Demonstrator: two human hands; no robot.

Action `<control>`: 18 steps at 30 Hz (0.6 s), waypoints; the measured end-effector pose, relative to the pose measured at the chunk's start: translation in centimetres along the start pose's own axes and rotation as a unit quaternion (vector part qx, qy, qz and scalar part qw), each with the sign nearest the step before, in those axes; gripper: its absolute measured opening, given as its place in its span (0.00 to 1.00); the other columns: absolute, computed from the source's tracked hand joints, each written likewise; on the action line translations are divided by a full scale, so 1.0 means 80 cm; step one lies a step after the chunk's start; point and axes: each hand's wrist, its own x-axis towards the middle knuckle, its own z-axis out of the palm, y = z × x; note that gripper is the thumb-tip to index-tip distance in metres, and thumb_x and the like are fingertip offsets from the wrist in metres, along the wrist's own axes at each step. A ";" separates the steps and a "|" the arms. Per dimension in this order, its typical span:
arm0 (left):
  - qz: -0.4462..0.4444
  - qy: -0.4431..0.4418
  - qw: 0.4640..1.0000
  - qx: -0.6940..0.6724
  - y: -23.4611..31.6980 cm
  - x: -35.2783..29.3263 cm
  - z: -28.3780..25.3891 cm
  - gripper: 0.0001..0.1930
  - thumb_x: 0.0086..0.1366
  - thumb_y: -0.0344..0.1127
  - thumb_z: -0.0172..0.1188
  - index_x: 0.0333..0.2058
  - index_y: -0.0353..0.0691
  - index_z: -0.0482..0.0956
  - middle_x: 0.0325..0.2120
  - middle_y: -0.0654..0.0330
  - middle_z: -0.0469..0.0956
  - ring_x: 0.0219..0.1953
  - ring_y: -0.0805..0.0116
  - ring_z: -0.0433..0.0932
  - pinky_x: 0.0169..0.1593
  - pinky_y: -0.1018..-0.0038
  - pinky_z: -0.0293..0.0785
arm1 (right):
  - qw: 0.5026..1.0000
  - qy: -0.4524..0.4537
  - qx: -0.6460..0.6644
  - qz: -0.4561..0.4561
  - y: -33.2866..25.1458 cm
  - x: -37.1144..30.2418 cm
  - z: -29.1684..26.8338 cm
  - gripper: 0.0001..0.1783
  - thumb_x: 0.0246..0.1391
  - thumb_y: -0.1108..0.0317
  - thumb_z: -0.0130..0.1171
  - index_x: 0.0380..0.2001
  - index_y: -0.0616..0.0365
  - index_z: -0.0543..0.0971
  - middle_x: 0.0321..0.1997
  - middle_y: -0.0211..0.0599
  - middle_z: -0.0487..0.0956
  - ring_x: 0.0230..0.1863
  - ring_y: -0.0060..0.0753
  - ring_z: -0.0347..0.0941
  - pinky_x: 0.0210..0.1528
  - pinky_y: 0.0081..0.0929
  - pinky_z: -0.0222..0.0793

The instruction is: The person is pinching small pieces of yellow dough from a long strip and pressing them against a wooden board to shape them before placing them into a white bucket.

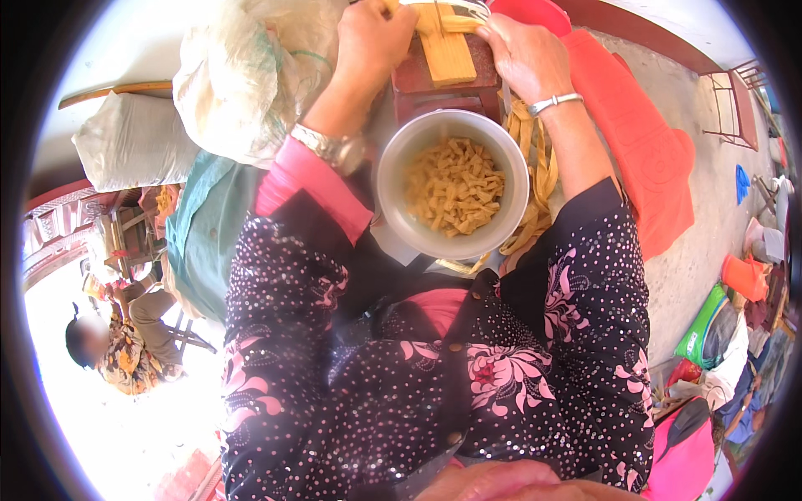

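Note:
At the top edge, my left hand (376, 37) is closed, with a bit of yellowish strip showing at its fingertips. Opposite it, my right hand (528, 63) pinches a flat yellowish strip (461, 24) lying across a small wooden board (449, 60). A thin dark upright piece, perhaps a blade, stands on the board between my hands. The board rests on a dark red stool or bench (409, 88). Just below, a round metal pot (387, 179) holds many short cut pieces (458, 185) of the same colour. Long uncut strips (545, 171) hang beside the pot, under my right forearm.
Left of my arms stand a pale plastic bag (221, 83), a white sack (134, 142) and a teal cloth-covered bundle (205, 230). A red-orange sheet (639, 142) lies on the right. Another person (134, 334) sits far left. Bags and an orange bucket (743, 277) line the right side.

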 end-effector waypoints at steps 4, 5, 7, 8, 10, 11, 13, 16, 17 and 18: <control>-0.062 -0.078 0.994 0.039 0.007 -0.026 -0.043 0.19 0.64 0.47 0.60 0.23 0.35 0.76 0.14 0.66 0.70 0.15 0.79 0.65 0.20 0.78 0.62 | 0.982 0.003 0.187 0.041 0.015 -0.033 -0.021 0.15 0.62 0.55 0.53 0.34 0.57 0.77 0.20 0.39 0.72 0.20 0.36 0.63 0.27 0.27 0.64; -0.072 -0.140 0.987 0.040 0.023 -0.039 -0.054 0.21 0.63 0.50 0.60 0.23 0.35 0.77 0.12 0.67 0.69 0.14 0.79 0.65 0.19 0.78 0.62 | 0.966 0.020 0.258 0.021 0.011 -0.040 -0.026 0.17 0.63 0.54 0.52 0.34 0.58 0.78 0.19 0.37 0.72 0.20 0.30 0.64 0.26 0.26 0.64; -0.098 -0.270 0.957 0.042 0.038 -0.069 -0.066 0.25 0.62 0.55 0.60 0.22 0.35 0.77 0.09 0.67 0.66 0.13 0.79 0.66 0.18 0.79 0.62 | 0.953 0.009 0.303 0.020 -0.021 -0.063 -0.046 0.15 0.63 0.57 0.54 0.34 0.58 0.78 0.20 0.36 0.72 0.21 0.24 0.65 0.26 0.25 0.65; -0.115 -0.305 0.942 0.076 0.037 -0.080 -0.061 0.25 0.62 0.56 0.58 0.24 0.35 0.79 0.09 0.66 0.67 0.14 0.79 0.68 0.19 0.79 0.63 | 0.946 -0.002 0.322 0.019 -0.031 -0.074 -0.046 0.13 0.62 0.58 0.55 0.34 0.58 0.78 0.20 0.35 0.71 0.21 0.24 0.65 0.26 0.24 0.64; -0.073 -0.356 0.930 0.048 0.024 -0.110 -0.044 0.25 0.64 0.56 0.56 0.29 0.35 0.80 0.13 0.66 0.71 0.14 0.78 0.69 0.18 0.78 0.64 | 0.943 -0.025 0.332 -0.010 -0.054 -0.100 -0.042 0.11 0.60 0.58 0.54 0.31 0.53 0.77 0.22 0.42 0.76 0.26 0.46 0.75 0.26 0.37 0.69; -0.045 -0.387 0.921 0.004 0.023 -0.126 -0.033 0.24 0.66 0.55 0.54 0.33 0.35 0.80 0.16 0.66 0.73 0.15 0.77 0.69 0.18 0.76 0.64 | 0.940 -0.013 0.338 -0.051 -0.062 -0.112 -0.034 0.08 0.58 0.61 0.56 0.32 0.53 0.78 0.23 0.37 0.75 0.24 0.39 0.74 0.25 0.33 0.68; -0.101 -0.495 0.861 -0.057 -0.006 -0.136 -0.015 0.21 0.72 0.48 0.48 0.40 0.34 0.79 0.25 0.63 0.78 0.24 0.76 0.74 0.30 0.75 0.72 | 0.931 0.011 0.335 -0.145 -0.082 -0.132 -0.022 0.05 0.54 0.64 0.58 0.32 0.51 0.79 0.24 0.31 0.74 0.24 0.33 0.74 0.24 0.29 0.67; -0.224 -0.441 0.854 -0.158 0.026 -0.173 0.019 0.19 0.72 0.46 0.48 0.42 0.34 0.79 0.28 0.62 0.79 0.32 0.75 0.76 0.39 0.77 0.72 | 0.912 -0.012 0.365 -0.189 -0.112 -0.167 -0.013 0.03 0.52 0.64 0.57 0.27 0.48 0.74 0.21 0.28 0.70 0.24 0.33 0.72 0.22 0.31 0.66; -0.316 -0.459 0.792 -0.248 0.018 -0.172 0.029 0.19 0.71 0.46 0.50 0.43 0.34 0.78 0.29 0.62 0.79 0.32 0.76 0.76 0.37 0.78 0.72 | 0.906 -0.050 0.381 -0.177 -0.121 -0.177 -0.015 0.06 0.52 0.64 0.58 0.26 0.49 0.72 0.21 0.28 0.70 0.24 0.34 0.73 0.24 0.31 0.66; -0.401 -0.466 0.715 -0.334 0.010 -0.170 0.036 0.18 0.70 0.45 0.53 0.44 0.34 0.78 0.30 0.62 0.79 0.31 0.77 0.75 0.36 0.78 0.73 | 0.902 -0.037 0.390 -0.183 -0.125 -0.182 -0.012 0.06 0.52 0.63 0.58 0.26 0.49 0.72 0.21 0.28 0.69 0.25 0.34 0.73 0.24 0.31 0.66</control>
